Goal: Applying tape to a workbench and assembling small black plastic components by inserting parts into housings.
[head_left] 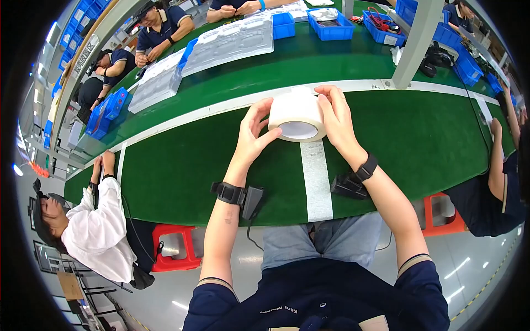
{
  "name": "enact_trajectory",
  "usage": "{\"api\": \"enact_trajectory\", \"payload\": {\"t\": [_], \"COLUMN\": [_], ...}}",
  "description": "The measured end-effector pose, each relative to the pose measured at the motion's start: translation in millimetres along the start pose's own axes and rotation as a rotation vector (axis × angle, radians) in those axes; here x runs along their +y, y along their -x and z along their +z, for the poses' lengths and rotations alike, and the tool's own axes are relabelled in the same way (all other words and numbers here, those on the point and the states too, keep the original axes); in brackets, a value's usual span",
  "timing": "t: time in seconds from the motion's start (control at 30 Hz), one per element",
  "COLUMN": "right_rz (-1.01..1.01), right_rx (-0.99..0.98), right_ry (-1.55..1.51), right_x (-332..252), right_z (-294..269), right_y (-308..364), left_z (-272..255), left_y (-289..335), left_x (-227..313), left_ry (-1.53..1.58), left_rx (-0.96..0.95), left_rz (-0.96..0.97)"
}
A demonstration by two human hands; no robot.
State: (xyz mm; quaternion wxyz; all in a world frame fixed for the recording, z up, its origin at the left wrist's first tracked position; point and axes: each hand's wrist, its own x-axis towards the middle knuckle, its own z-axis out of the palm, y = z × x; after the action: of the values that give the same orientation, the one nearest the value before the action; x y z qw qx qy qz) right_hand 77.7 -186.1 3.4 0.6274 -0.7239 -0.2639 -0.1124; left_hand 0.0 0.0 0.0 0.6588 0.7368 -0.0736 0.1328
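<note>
A wide roll of white tape [296, 113] is between my two hands over the green table, with its round core opening turned toward me. My left hand [255, 131] grips its left side, the thumb near the lower rim and the fingers along the side. On the other side my right hand [338, 118] closes round the roll, fingers over the top right edge. Below the roll a white strip [317, 185] runs across the green surface toward my lap. Each of my wrists wears a black strap with a small black device.
A grey post [418, 47] rises from the table at the right. Clear plastic trays [229, 47] and blue bins [330, 25] stand along the far side. Co-workers sit at the left, the right and across. Red stools [175, 248] stand by the near edge.
</note>
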Motion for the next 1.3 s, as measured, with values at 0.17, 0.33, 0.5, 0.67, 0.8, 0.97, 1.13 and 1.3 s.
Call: {"api": "enact_trajectory", "payload": {"t": [0.17, 0.33, 0.5, 0.67, 0.8, 0.97, 1.13, 1.3], "right_rz": [-0.028, -0.075, -0.081, -0.037, -0.033, -0.026, -0.076, -0.079], "right_rx": [0.017, 0.056, 0.056, 0.022, 0.025, 0.007, 0.052, 0.044], "right_ry": [-0.025, -0.046, -0.045, -0.018, -0.02, -0.007, -0.033, -0.036], "right_x": [-1.7, 0.1, -1.2, -3.0, -0.1, -0.8, 1.7, 1.7], "right_z": [0.3, 2.4, 2.0, 0.7, 1.1, 1.2, 3.2, 3.0], "right_y": [-0.5, -1.7, -1.7, -1.0, -1.7, -1.7, -2.3, -2.1], "left_z": [7.0, 7.9, -0.1, -7.8, -2.0, -1.5, -2.4, 2.3], "left_y": [-0.3, -0.8, -3.6, -4.4, -3.7, -3.4, -3.5, -2.1], "left_x": [3.4, 1.9, -7.9, -15.1, -8.6, -6.4, -4.7, 3.3], "left_ry": [-0.124, -0.155, -0.24, -0.242, -0.098, -0.023, 0.004, 0.022], "left_rx": [0.054, 0.143, 0.305, 0.499, 0.408, 0.26, 0.224, 0.065], "left_rz": [0.018, 0.028, 0.109, 0.042, -0.055, -0.101, -0.142, -0.134]}}
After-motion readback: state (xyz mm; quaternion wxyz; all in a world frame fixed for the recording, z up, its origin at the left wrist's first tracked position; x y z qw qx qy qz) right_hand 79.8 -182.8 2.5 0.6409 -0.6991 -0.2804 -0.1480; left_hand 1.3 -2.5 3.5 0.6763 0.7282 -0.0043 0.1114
